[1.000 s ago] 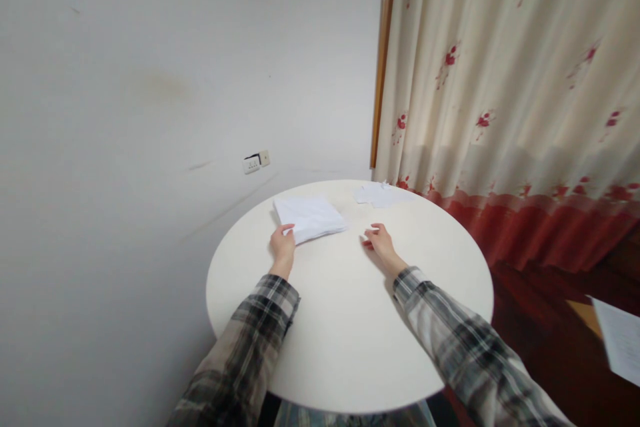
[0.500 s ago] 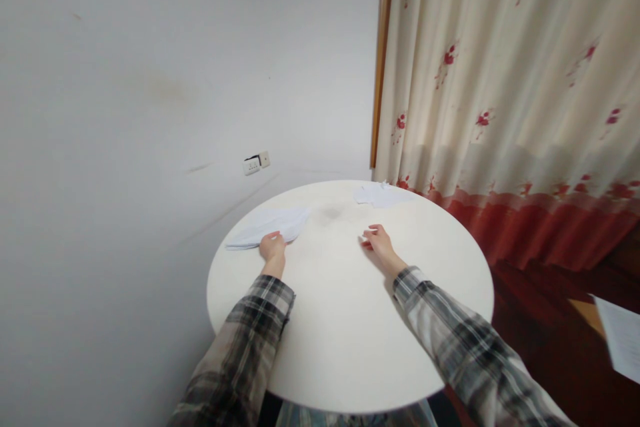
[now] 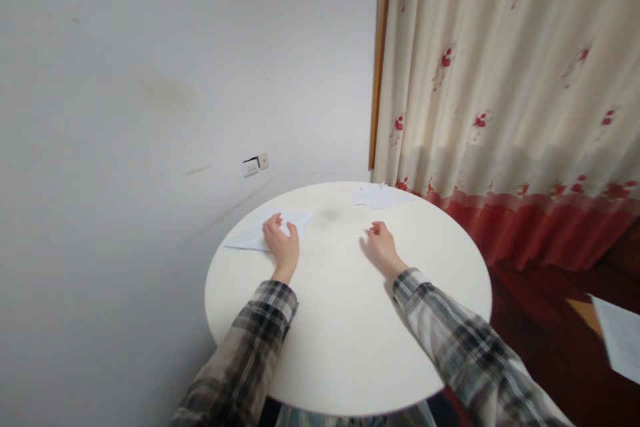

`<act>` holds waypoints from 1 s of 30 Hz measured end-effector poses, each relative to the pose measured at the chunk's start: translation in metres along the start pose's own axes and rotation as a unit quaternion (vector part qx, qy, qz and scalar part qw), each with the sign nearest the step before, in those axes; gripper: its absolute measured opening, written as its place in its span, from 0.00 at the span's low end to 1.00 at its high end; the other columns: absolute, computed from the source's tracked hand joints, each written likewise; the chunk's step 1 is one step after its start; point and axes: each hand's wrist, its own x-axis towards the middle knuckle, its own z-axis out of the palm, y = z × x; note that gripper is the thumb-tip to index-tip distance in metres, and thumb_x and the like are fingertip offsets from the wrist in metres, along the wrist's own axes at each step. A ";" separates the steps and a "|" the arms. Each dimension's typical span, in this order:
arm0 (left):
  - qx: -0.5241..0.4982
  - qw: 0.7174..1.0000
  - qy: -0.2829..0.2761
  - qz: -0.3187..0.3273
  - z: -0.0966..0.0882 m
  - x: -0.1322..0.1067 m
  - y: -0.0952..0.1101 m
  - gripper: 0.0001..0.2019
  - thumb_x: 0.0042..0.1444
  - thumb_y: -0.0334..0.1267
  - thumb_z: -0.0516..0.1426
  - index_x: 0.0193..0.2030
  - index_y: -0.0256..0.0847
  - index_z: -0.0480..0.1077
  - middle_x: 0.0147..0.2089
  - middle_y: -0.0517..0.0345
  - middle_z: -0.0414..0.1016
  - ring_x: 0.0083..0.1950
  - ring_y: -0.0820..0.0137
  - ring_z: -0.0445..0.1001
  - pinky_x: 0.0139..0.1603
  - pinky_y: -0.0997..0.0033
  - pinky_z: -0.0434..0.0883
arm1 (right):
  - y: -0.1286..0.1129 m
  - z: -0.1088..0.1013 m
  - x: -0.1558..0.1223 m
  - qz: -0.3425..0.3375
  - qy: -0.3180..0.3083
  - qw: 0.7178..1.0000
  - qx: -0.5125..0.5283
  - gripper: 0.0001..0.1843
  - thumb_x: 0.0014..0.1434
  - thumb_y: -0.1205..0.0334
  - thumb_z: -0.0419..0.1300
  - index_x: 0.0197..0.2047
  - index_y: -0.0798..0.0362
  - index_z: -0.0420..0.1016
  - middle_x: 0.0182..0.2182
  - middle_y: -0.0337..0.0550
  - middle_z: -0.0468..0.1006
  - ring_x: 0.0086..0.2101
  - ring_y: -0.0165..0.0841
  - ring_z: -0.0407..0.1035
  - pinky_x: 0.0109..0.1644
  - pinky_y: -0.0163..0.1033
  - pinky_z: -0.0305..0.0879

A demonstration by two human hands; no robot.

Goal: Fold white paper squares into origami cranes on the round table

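Observation:
My left hand is over the white paper at the left of the round table. Its thumb and fingers are apart with nothing between them, and the hand covers part of the paper. My right hand is held low over the right half of the table, its fingers loosely bent and holding nothing. Beyond it, near the far edge, lie white paper pieces with ragged edges.
The round white table stands close to a pale wall with a socket. A flowered curtain hangs at the right. Lower right, a printed sheet and something tan show above the dark red floor.
My left hand has let go of the paper's near edge, opened and lifted a little. My right hand's fingers have curled in slightly; it has otherwise stayed in place.

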 end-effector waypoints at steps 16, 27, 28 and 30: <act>0.151 0.801 -0.555 0.165 0.032 -0.050 0.003 0.32 0.56 0.58 0.41 0.63 0.44 0.52 0.67 0.50 0.45 0.68 0.57 0.41 0.63 0.51 0.42 | -0.017 0.001 -0.025 -0.121 -0.273 0.899 -0.321 0.38 0.56 0.37 0.44 0.62 0.50 0.54 0.63 0.50 0.49 0.62 0.46 0.40 0.62 0.56 0.34; 0.189 0.792 -0.546 0.196 0.035 -0.051 -0.002 0.33 0.57 0.59 0.37 0.64 0.45 0.50 0.68 0.53 0.45 0.68 0.60 0.41 0.64 0.54 0.44 | -0.023 -0.002 -0.024 -0.102 -0.304 0.862 -0.392 0.42 0.55 0.33 0.34 0.65 0.51 0.46 0.65 0.44 0.43 0.63 0.40 0.36 0.63 0.51 0.35; 0.187 0.793 -0.546 0.197 0.035 -0.051 -0.002 0.32 0.57 0.59 0.37 0.64 0.45 0.50 0.68 0.53 0.45 0.68 0.60 0.42 0.64 0.54 0.45 | -0.023 -0.002 -0.023 -0.101 -0.305 0.862 -0.392 0.42 0.55 0.33 0.35 0.65 0.51 0.46 0.65 0.44 0.43 0.63 0.40 0.36 0.63 0.51 0.35; 0.183 0.793 -0.547 0.197 0.035 -0.050 -0.002 0.32 0.57 0.58 0.37 0.64 0.45 0.51 0.68 0.53 0.46 0.68 0.61 0.42 0.64 0.54 0.45 | -0.023 -0.002 -0.023 -0.098 -0.305 0.863 -0.390 0.41 0.56 0.34 0.35 0.64 0.51 0.47 0.65 0.44 0.44 0.63 0.40 0.36 0.63 0.51 0.35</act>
